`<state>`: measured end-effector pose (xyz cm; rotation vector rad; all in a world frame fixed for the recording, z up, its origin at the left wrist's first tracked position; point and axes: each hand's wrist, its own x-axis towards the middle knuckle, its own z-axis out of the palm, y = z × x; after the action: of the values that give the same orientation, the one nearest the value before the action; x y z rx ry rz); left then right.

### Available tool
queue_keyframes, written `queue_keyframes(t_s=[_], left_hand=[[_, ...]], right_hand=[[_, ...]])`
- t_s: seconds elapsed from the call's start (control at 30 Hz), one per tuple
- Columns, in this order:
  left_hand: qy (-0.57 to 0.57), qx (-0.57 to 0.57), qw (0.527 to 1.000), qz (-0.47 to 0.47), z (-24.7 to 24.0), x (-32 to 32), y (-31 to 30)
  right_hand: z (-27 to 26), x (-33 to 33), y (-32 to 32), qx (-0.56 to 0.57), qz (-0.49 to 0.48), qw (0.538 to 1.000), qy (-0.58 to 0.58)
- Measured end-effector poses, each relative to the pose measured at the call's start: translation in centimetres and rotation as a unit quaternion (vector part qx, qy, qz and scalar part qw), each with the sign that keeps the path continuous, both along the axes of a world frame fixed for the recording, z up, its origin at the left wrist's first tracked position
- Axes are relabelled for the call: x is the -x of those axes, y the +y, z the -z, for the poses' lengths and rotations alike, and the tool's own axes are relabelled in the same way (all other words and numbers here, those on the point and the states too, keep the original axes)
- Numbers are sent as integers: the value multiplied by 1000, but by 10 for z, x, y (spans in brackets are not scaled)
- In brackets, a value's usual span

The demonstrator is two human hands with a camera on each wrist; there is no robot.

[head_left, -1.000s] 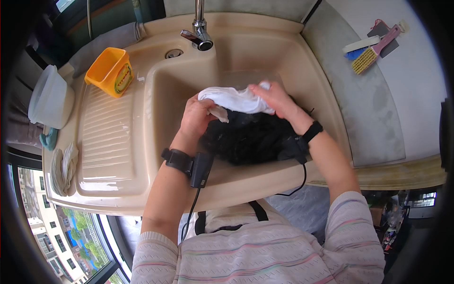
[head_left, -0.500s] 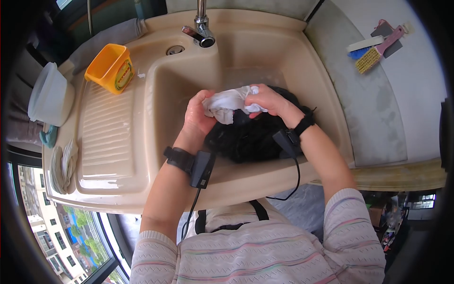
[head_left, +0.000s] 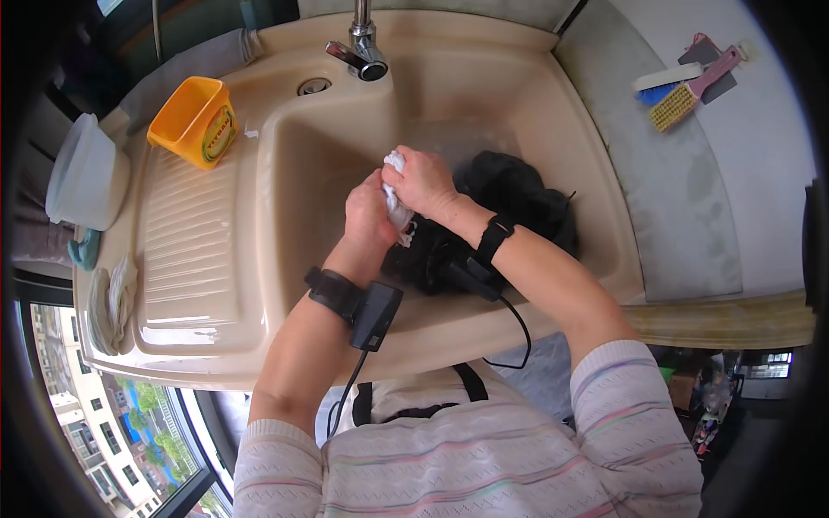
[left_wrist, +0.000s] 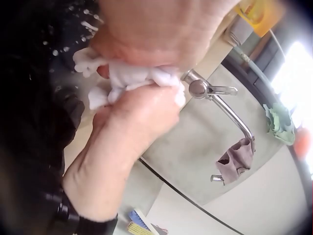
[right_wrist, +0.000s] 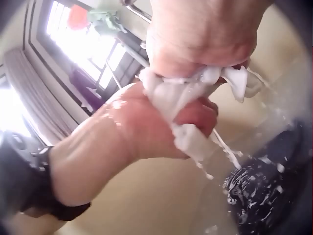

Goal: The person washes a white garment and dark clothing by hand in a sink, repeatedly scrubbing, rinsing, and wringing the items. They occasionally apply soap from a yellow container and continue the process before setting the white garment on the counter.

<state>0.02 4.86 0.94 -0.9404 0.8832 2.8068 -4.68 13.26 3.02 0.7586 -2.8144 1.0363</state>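
Note:
My left hand [head_left: 367, 214] and right hand [head_left: 425, 183] grip a white cloth [head_left: 397, 212] together over the sink basin. The fists are close to each other, and the bunched cloth [left_wrist: 132, 76] shows twisted between them in the left wrist view. Short ends of it stick out past the fingers. White-tinged water [right_wrist: 229, 152] streams and drips from the cloth in the right wrist view. Below the hands, a heap of wet black fabric [head_left: 516, 197] lies in the basin. Curled palms hide most of the cloth in the head view.
The beige sink [head_left: 596, 216] has a chrome faucet [head_left: 366, 53] at its back. On the ribbed drainboard [head_left: 190, 259] stands a yellow tub [head_left: 197, 125]. Left of it are a white plastic container [head_left: 91, 177] and folded cloths [head_left: 112, 302]. Brushes [head_left: 682, 99] lie at the right.
The white cloth was spread lengthwise between the hands, then bunched, and is now squeezed small. My right hand has moved left against the left one, uncovering more black fabric.

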Motion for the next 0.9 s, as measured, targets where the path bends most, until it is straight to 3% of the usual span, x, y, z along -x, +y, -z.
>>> queue_keyframes(t_s=[0.07, 0.13, 0.17, 0.23, 0.27, 0.3, 0.37, 0.5, 0.57, 0.7, 0.77, 0.83, 0.9], left_hand=[[22, -27, 999, -20, 2, -1, -5], [150, -7, 988, 32, 8, -10, -19], [310, -135, 933, 123, 45, -4, -33], [51, -49, 997, 4, -7, -2, -4], [43, -34, 998, 9, 11, 4, -1], [47, 2, 999, 14, -9, -2, 6], [21, -47, 997, 50, -21, -5, 2], [44, -61, 995, 60, -16, -5, -14], [122, -29, 968, 217, -14, -9, -20], [113, 31, 956, 270, -12, -11, -8], [129, 16, 940, 315, -13, -12, -5], [144, 21, 932, 332, -17, -14, -1], [158, 27, 924, 346, -21, -15, -1]], right_hand=[[-15, -13, -4, -5, -23, 1000, -4], [-29, -46, -3, 19, -76, 996, 31], [-33, -51, -1, 21, -94, 995, 2], [-15, -25, 5, -27, 0, 998, -53], [-6, -6, 12, -14, 28, 994, -106], [2, 5, 20, 7, 38, 989, -141], [9, 11, 33, 69, 2, 982, -175], [4, 22, 77, 59, -13, 927, -371], [-5, 22, 101, 18, -81, 916, -393], [-23, 17, 125, -25, -177, 902, -392], [-22, 10, 125, 89, -221, 884, -402], [-28, 0, 117, 99, -199, 884, -412], [-25, -1, 113, 8, -219, 907, -360]])
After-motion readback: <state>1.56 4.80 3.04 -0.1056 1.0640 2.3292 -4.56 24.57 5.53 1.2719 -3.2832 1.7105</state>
